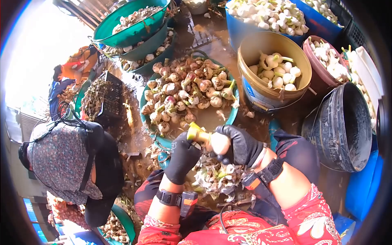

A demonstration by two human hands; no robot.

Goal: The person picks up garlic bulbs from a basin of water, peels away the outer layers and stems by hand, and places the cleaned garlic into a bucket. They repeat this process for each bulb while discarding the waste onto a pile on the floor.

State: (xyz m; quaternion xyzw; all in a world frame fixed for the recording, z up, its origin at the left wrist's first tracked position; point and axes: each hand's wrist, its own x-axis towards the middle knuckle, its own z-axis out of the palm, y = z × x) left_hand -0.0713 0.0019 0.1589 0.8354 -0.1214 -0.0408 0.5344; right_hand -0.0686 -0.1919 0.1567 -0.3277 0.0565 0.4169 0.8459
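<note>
– Where's the garlic bulb (219, 143)?
– Between the person's two hands, at the near edge of the teal tub (163, 141), its yellow-green stem (195, 132) pointing left.
– How is it held?
– The right hand (244, 146), in a dark glove, has its fingers clamped around the bulb. The left hand (183, 158), gloved too, is curled beside the stem; I can't tell what it's closed on, if anything.
– And around them?
– Loose peelings (219, 176) lie on the near side of the tub, below the hands. Unpeeled bulbs (188, 87) are heaped inside it.
– Farther out?
– Right of the tub, a gold bucket (265, 44) holds pale bulbs (279, 73), with a tilted black bucket (324, 126) beyond. Green basins (134, 36) are stacked past its far left side, and another person (65, 157) bends to its left.
</note>
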